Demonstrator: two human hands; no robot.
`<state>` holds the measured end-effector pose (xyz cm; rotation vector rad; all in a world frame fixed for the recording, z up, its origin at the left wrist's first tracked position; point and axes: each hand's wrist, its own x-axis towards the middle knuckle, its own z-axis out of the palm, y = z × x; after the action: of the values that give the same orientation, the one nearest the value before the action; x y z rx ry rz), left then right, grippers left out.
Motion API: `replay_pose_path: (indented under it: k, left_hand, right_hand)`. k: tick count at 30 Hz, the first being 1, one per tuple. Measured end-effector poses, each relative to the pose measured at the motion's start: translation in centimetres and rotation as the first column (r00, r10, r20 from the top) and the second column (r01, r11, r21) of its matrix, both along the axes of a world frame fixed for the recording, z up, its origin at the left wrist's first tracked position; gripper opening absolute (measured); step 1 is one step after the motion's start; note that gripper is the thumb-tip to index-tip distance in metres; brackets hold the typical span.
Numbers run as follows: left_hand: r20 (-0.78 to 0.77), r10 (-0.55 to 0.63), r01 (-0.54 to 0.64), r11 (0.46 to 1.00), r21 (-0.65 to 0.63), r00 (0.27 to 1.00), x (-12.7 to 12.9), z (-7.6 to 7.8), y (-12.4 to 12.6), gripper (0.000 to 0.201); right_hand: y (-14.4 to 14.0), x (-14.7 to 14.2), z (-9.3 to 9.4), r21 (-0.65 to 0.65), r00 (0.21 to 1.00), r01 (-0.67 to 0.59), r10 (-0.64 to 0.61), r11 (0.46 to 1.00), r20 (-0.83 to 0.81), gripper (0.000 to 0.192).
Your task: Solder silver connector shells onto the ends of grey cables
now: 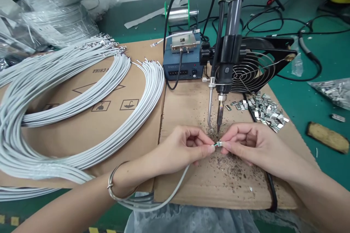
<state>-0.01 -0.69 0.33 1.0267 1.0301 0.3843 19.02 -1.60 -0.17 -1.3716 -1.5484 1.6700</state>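
A green bench top (290, 96) is partly overlaid by cardboard (183, 116). Plastic-wrapped cable coils (58, 25) are stacked at upper left. Metal pieces (337, 89) are contained in a plastic bag (317, 85) at far right. The cardboard's front edge is seen at bottom centre. Right of centre, a white cable (179, 186) is gripped by the closed fingers of the left hand (188, 145); a connector (220, 144) is pinched by those of the right hand (251, 143).
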Motion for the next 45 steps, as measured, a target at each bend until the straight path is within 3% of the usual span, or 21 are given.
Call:
replay_pose_path:
  k: [3, 4, 7, 9, 12, 32, 36, 40, 45]
  left_hand:
    - [-0.007, -0.027, 0.027, 0.998, -0.065, 1.000, 0.1, 0.4, -0.5, 0.013]
    - [-0.017, -0.035, 0.034, 0.996, -0.078, 0.999, 0.1, 0.5, -0.6, 0.013]
    - [-0.032, -0.067, 0.063, 0.993, -0.095, 0.997, 0.0, 0.8, -0.9, 0.013]
    - [-0.019, -0.099, 0.097, 0.990, -0.100, 0.995, 0.0, 0.9, -1.0, 0.018]
    - [-0.017, -0.128, 0.125, 0.988, -0.094, 0.992, -0.2, 0.9, -1.0, 0.022]
    - [0.029, -0.172, 0.173, 0.984, -0.048, 0.985, -0.4, 0.8, -1.2, 0.017]
    - [0.032, -0.144, 0.145, 0.989, -0.014, 0.989, -0.3, 0.3, -1.6, 0.021]
    - [0.017, -0.102, 0.102, 0.995, 0.017, 0.995, -0.1, -0.2, -2.1, 0.028]
    - [0.041, -0.067, 0.066, 0.997, 0.037, 0.997, 0.1, -0.3, -2.3, 0.028]
  right_hand:
    - [-1.2, 0.0, 0.1, 0.282, 0.993, 0.043, -0.073, 0.959, 0.097, 0.006]
    - [-1.7, 0.0, 0.1, 0.430, 0.985, 0.054, -0.118, 0.901, 0.122, 0.005]
    - [-2.8, 0.1, 0.2, 0.775, 0.976, -0.032, -0.146, 0.632, 0.160, 0.012]
    - [-3.1, 0.2, 0.1, 0.843, 0.978, -0.115, -0.090, 0.525, 0.190, 0.017]
    - [-3.3, 0.2, -0.1, 0.859, 0.984, -0.140, -0.030, 0.492, 0.177, 0.019]
    - [-3.7, -0.1, 0.0, 0.847, 0.973, -0.164, -0.058, 0.505, 0.223, 0.018]
    - [-3.8, -0.1, 0.2, 0.791, 0.955, -0.198, -0.068, 0.579, 0.289, 0.016]
    - [-3.9, 0.0, 0.1, 0.687, 0.943, -0.195, -0.058, 0.700, 0.327, 0.014]
    - [-4.1, -0.6, 0.0, 0.566, 0.957, -0.095, -0.081, 0.819, 0.278, 0.015]
